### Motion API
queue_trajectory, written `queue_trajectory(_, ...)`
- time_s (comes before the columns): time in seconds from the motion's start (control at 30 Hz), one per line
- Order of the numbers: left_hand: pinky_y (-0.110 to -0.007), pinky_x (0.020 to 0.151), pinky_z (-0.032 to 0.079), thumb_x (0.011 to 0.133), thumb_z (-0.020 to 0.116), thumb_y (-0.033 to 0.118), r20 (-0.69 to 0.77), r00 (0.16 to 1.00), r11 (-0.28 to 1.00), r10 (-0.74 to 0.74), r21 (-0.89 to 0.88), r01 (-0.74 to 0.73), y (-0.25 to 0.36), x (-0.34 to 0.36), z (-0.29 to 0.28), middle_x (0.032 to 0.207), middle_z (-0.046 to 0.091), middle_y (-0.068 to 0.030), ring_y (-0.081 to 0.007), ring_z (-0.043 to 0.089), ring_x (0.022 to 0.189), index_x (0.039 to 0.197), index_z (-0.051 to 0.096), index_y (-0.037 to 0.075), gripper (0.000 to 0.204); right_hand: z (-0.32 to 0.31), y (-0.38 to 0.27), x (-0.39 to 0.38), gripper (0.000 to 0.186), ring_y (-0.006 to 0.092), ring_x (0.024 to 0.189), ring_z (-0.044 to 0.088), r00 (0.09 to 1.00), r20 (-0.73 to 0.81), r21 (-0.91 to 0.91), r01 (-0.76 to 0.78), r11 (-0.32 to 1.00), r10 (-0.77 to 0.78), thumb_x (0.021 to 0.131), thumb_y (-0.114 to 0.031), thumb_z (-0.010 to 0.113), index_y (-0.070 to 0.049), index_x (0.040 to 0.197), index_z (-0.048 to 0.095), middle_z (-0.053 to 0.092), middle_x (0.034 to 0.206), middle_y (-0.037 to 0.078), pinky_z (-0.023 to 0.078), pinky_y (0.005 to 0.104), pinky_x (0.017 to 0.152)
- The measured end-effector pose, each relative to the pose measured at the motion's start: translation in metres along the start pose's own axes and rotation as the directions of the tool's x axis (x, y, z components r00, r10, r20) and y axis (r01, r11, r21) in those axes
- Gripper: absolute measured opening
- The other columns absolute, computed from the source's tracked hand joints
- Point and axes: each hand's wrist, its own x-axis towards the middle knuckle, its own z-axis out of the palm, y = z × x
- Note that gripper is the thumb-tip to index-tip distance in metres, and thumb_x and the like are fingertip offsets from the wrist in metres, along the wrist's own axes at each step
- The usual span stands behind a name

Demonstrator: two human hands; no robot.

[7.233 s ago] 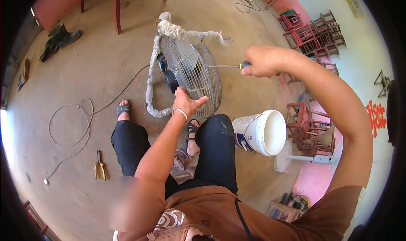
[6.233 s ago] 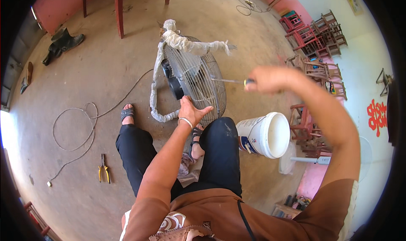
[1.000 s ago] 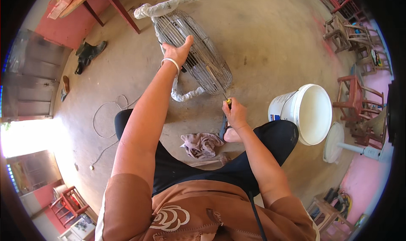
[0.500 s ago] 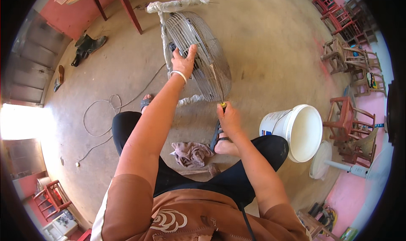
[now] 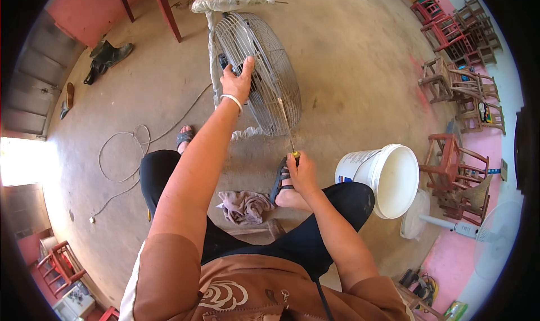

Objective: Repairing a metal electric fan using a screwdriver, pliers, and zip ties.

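In front of me a wire-caged electric fan stands on edge within a frame wrapped in whitish plastic. My left hand, with a pale bracelet at the wrist, holds the fan's grille, thumb on the wires and fingers by the dark motor housing. A long screwdriver with a yellow and black handle is in my right hand, fingers closed round it. Its shaft points up across the lower cage; whether the tip touches anything, I cannot tell. A crumpled brownish cloth lies between my feet.
An open white bucket lies beside my right knee, near a standing fan. A grey cable loops over the floor at left. Wooden chairs line the right wall. Boots and a table leg are far left.
My right hand has drawn back toward me with the screwdriver, so its shaft sits lower against the cage. My left hand keeps its hold on the fan. The whole view has shifted slightly.
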Motion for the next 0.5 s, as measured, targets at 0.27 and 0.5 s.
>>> queue_trajectory(0.27, -0.033, 0.046, 0.052, 0.067, 0.058, 0.085, 0.01, 1.0, 0.998, -0.03, -0.049, 0.03, 0.004, -0.015, -0.022, 0.101, 0.065, -0.0246, -0.0296, 0.069, 0.075, 0.14, 0.038, -0.009, 0.121, 0.002, -0.012, 0.015, 0.033, 0.0452, 0.069, 0.061, 0.999, 0.007, 0.001, 0.041, 0.999, -0.041, 0.094, -0.036, 0.056, -0.003, 0.091, 0.056, 0.063, 0.074, 0.023, 0.047, 0.0512, 0.061)
queue_trajectory(0.5, -0.033, 0.045, 0.052, 0.068, 0.06, 0.083, 0.067, 0.996, 0.996, -0.067, -0.053, 0.07, 0.003, -0.024, -0.023, 0.098, 0.065, -0.0225, -0.0272, 0.068, 0.072, 0.132, 0.039, -0.009, 0.115, 0.0, -0.021, 0.025, 0.033, 0.0459, 0.069, 0.06, 0.997, 0.061, 0.026, 0.046, 0.999, -0.047, 0.095, -0.034, 0.056, -0.002, 0.089, 0.056, 0.063, 0.074, 0.024, 0.046, 0.051, 0.06)
